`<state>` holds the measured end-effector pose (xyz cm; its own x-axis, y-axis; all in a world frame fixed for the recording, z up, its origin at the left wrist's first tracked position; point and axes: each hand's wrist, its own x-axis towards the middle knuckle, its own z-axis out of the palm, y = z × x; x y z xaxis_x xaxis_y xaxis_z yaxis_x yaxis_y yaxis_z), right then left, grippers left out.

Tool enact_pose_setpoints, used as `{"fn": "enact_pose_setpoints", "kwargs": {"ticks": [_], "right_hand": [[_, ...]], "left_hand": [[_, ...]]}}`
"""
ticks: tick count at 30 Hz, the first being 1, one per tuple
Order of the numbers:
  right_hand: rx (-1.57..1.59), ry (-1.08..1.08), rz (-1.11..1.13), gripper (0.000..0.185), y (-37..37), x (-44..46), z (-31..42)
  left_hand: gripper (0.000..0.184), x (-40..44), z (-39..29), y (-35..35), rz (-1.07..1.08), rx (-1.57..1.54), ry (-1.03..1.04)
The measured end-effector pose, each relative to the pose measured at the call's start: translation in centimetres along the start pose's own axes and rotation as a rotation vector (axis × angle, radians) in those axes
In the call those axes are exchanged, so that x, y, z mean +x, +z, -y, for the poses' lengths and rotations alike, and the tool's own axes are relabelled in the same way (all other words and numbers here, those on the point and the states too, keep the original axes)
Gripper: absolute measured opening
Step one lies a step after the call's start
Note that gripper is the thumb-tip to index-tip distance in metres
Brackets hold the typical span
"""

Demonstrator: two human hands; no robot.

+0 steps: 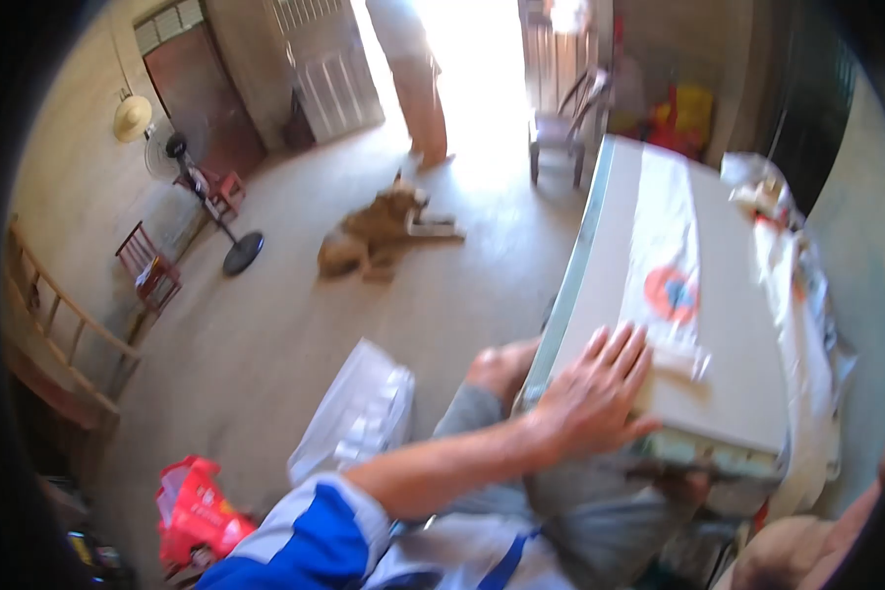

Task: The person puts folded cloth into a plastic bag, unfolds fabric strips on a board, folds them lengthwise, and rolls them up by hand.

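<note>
My left hand [600,395] lies flat with fingers stretched out on the near left part of a light-topped table [742,344]. Its fingertips are close to the near end of a long white plastic bag [664,216], laid flat and printed with a red ring and a blue centre. Whether they touch the bag, I cannot tell. Bare skin of what looks like my right arm [806,553] shows at the lower right edge; the right hand itself is cut off.
White plastic bags [782,256] hang along the table's right side. On the floor are a white bag [356,408], a red bag [199,511], a lying dog [379,231] and a standing fan [243,253]. Chairs stand around, and a person [418,88] is by the bright doorway.
</note>
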<state>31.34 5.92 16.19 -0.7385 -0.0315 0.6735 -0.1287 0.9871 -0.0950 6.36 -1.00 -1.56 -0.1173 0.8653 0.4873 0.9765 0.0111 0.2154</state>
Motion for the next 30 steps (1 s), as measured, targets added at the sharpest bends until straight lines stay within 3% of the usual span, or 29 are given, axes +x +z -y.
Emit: {"fn": "enact_pose_setpoints", "kwargs": {"ticks": [6,18,26,28,29,30], "right_hand": [[-0.084,0.031,-0.010,0.044,0.3,-0.4,-0.3],[-0.210,0.083,-0.074,0.036,-0.2,-1.5,2.0],[-0.453,0.036,-0.348,0.030,-2.0,1.0,4.3],[-0.255,0.093,-0.369,0.028,1.8,0.5,1.2],[-0.012,0.119,-0.437,0.024,5.3,-0.3,-0.9],[0.049,0.161,-0.309,0.026,7.3,-1.0,-2.2]], "left_hand": [[0.091,0.3,-0.1,-0.2,0.121,0.086,-0.020],[0.088,-0.1,-0.2,0.0,0.066,0.027,-0.021],[0.087,-0.2,0.1,0.3,0.064,0.050,-0.026],[0.088,-0.1,-0.1,0.1,0.091,0.045,-0.041],[0.087,-0.1,-0.1,0.0,0.092,0.047,-0.043],[0.087,-0.1,-0.1,0.0,0.094,0.051,-0.045]]}}
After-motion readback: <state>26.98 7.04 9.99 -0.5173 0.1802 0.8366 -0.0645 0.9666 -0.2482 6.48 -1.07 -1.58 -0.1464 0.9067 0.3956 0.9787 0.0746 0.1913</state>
